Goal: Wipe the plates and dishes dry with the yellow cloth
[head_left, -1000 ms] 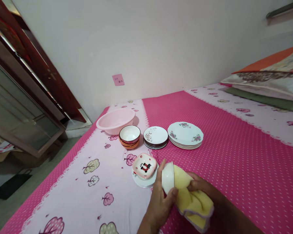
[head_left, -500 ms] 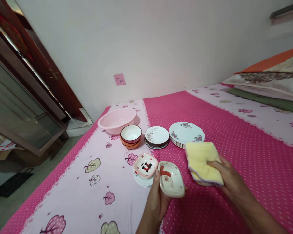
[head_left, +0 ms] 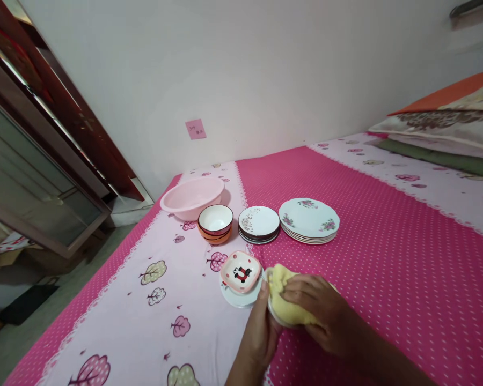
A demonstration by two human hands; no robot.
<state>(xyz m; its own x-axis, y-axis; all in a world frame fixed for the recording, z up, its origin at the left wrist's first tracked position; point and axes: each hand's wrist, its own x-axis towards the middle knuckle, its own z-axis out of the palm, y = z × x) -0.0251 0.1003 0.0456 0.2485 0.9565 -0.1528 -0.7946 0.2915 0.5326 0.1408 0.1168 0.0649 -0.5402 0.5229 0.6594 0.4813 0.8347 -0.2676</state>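
Note:
My left hand [head_left: 261, 329] grips a small white dish [head_left: 274, 313] by its left edge, thumb on the rim. Folded over that dish is a yellow cloth [head_left: 293, 305], which hides most of its inside. My right hand [head_left: 320, 308] presses the cloth into the dish, fingers bent over it. Just left of the held dish, a pink-rimmed dish with a cat picture [head_left: 240, 272] rests on a white plate [head_left: 235, 299] on the bedspread.
Behind the hands stand stacked bowls [head_left: 216, 220], a stack of small dark-edged plates [head_left: 260, 222] and a stack of large flowered plates [head_left: 309, 217]. A pink basin [head_left: 193, 197] sits near the wall [head_left: 265, 80]. Pillows [head_left: 446, 128] lie at the far right of the bed [head_left: 386, 257].
My right hand has moved left with the yellow cloth, from beside the white dish onto it. The cloth now covers the dish's inside. My left hand has stayed nearly in place.

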